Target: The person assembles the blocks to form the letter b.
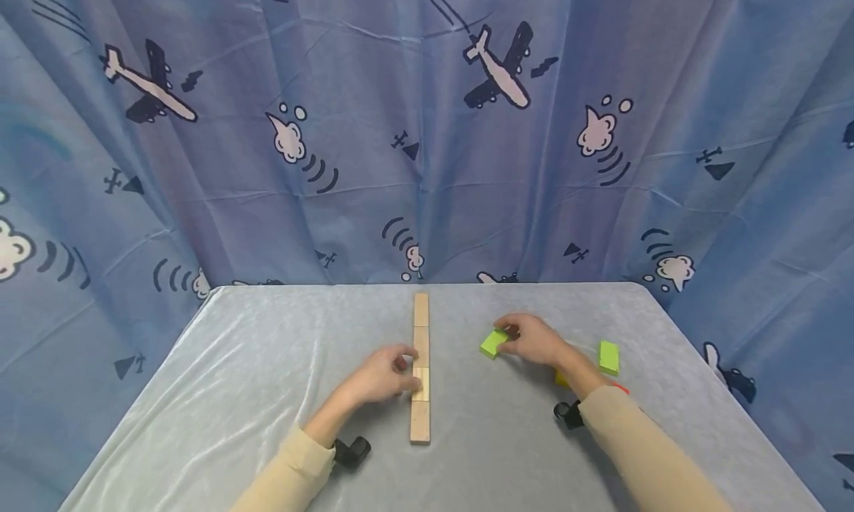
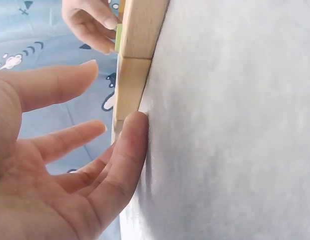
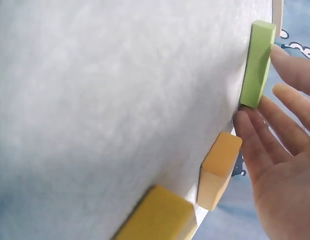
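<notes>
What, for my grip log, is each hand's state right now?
Left hand: open, at the wooden row.
Right hand: at the green block; whether gripping cannot be told.

- Head view: no text, label, brand, number or sign could be read.
- Left wrist view: none legible.
- Right wrist view: none legible.

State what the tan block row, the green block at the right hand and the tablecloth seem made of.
Tan block row: bare wood, faint grain. Green block: probably painted wood, smooth, matte, though plastic is possible. Tablecloth: soft fabric, perhaps velvet, given wrinkles and sheen.
</notes>
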Motion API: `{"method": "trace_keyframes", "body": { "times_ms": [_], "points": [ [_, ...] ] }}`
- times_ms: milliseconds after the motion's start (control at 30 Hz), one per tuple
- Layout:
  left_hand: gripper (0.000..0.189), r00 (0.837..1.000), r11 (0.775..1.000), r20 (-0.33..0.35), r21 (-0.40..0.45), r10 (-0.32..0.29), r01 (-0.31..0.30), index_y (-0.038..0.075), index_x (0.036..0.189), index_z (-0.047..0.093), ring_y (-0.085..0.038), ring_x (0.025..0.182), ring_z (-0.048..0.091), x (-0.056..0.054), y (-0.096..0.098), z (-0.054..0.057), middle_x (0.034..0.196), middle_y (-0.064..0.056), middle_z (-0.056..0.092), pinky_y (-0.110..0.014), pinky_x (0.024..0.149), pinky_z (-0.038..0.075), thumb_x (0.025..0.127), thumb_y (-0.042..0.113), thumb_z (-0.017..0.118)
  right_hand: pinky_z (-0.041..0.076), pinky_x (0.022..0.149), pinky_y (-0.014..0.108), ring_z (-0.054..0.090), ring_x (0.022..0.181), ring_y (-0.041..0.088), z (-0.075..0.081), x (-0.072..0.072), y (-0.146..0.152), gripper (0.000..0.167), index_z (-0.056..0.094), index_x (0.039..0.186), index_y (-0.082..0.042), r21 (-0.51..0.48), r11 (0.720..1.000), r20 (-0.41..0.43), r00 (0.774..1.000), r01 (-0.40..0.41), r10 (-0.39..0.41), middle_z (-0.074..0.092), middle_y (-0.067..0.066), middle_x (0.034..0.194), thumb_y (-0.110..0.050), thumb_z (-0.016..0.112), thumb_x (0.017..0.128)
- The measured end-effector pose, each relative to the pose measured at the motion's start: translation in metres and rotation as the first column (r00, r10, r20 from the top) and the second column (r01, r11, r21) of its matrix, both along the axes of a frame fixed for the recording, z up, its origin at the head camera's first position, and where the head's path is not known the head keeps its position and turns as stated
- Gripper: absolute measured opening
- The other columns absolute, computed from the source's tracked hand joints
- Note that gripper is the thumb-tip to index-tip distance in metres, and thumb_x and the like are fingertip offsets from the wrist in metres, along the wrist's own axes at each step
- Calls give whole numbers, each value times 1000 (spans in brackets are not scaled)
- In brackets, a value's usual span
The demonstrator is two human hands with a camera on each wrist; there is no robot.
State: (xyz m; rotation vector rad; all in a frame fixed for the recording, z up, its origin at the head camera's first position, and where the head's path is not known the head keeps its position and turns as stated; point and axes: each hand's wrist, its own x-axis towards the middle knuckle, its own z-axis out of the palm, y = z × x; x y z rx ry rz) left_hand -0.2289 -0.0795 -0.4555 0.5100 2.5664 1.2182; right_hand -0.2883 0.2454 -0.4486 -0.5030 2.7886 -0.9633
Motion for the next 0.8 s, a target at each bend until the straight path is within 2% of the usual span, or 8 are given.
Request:
{"method": "trace_keyframes", "body": {
  "times_ms": [233,500,600,800],
  "points": [
    [56,999,999,-48,-37,-11,9,2,129,63,-25,93,62,3,2,-2,110,-15,64,-41,75,53,80,17,85,48,92,49,59,104,29,0,1,-4,43,67,126,4,47,999,6,1000,-1,1,66,14,118,-7,79,86],
    [58,999,1000,-33,-24,3,-3,-2,128,63,-20,85,59,7,4,-4,109,-16,61,-35,67,51,76,8,87,50,76,37,57,90,23,-4,5,-7,34,73,115,2,55,998,-35,999,0,2,68,9,105,-4,82,82],
    [59,999,1000,-32,-25,4,-4,-2,129,62,-20,85,59,8,4,-3,110,-17,61,-35,66,51,77,8,87,50,71,34,57,87,22,-4,5,-9,32,74,112,1,39,999,-23,1000,22,-21,67,9,100,-6,83,82],
    [60,999,999,-29,-40,16,-17,-1,131,61,-19,86,58,6,5,-1,112,-16,61,-34,68,52,78,10,87,49,73,35,57,86,21,-1,5,-11,30,75,107,-2,51,998,-1,999,48,-48,66,6,97,-11,85,81]
  ]
}}
